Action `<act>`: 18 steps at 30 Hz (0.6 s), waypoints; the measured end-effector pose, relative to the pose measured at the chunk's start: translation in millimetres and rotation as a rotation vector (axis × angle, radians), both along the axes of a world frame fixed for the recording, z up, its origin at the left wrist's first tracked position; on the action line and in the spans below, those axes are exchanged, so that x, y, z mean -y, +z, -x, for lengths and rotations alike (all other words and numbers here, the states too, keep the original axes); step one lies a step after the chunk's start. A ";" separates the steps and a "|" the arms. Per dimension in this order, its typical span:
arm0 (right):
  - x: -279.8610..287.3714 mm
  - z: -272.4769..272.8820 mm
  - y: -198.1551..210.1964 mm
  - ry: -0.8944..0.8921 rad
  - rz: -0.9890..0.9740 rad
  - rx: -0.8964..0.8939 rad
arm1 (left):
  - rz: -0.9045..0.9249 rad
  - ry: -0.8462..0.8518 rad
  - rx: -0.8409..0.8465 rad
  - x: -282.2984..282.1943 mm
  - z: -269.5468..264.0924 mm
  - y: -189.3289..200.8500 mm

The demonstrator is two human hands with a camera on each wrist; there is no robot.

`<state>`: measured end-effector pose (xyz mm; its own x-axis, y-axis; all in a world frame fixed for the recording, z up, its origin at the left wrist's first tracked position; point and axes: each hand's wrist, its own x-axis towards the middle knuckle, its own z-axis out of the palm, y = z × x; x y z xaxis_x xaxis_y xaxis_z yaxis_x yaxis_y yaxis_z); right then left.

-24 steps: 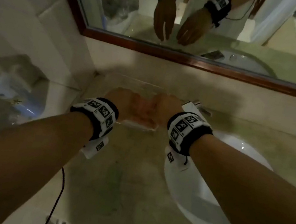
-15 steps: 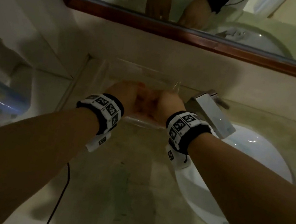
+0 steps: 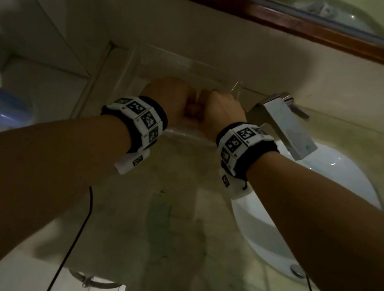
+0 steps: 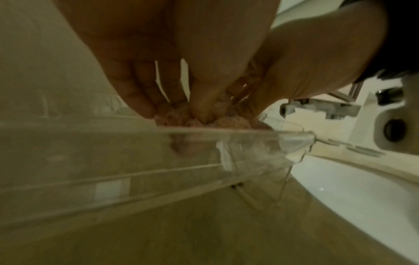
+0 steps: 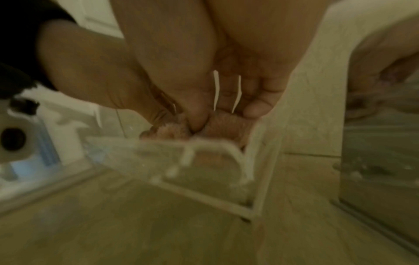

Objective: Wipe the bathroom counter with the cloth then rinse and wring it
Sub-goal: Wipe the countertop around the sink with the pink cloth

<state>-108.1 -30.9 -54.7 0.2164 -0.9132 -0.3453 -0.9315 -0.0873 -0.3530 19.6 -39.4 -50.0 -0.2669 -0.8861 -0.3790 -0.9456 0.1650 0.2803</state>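
Left hand (image 3: 168, 98) and right hand (image 3: 219, 112) side by side, fingers (image 4: 145, 100) of both curled, pinching one pink cloth (image 4: 217, 122) inside one clear tray (image 4: 226, 136) at the back of the worktop (image 3: 174, 218). Risk: lifting the cloth could drag the light tray along; one tap (image 3: 287, 125), one basin (image 3: 329, 192) just right.

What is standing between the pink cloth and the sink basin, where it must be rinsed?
Both hands hold the cloth over a clear tray. The tray's rim and the faucet spout lie toward the basin.
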 end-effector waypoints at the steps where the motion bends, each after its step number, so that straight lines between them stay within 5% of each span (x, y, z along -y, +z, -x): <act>1: -2.0 2.1 2.4 -0.009 0.018 0.024 | 0.029 0.013 -0.041 -4.7 -2.0 3.6; 11: -62.9 8.9 30.7 0.152 0.096 0.102 | 0.158 0.117 -0.126 -82.9 -10.3 40.9; 18: -114.6 8.5 17.2 0.289 0.072 0.127 | 0.119 0.204 -0.086 -148.0 -16.8 30.4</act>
<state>-116.7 83.7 -37.4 0.5080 -0.8284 -0.2360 -0.8132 -0.3710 -0.4484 36.4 108.6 -19.6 -0.1048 -0.9619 -0.2527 -0.9364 0.0098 0.3508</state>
